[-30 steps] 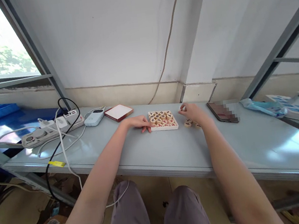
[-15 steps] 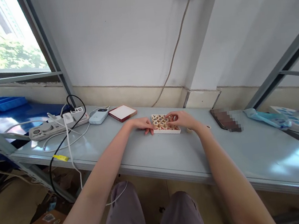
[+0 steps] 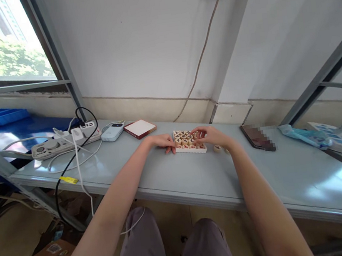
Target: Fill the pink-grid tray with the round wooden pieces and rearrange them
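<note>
A shallow white box on the grey table holds several round wooden pieces with black or red characters. My left hand rests at the box's left edge, its fingers partly curled; whether they grip the edge is too small to tell. Over the right part of the box is my right hand, thumb and fingers bent down on the pieces; anything between the fingertips is hidden. One loose piece lies on the table right of the box, and another shows partly beside my right wrist.
Behind and left lie a red-edged box lid, a pale blue device and a power strip with cables. To the right are a phone and a blue plastic bag. The table's front edge runs before my knees.
My right hand has shifted slightly right over the box, and more pieces show beneath it. The loose piece beside the box is now in fuller view. My left hand stays in place.
</note>
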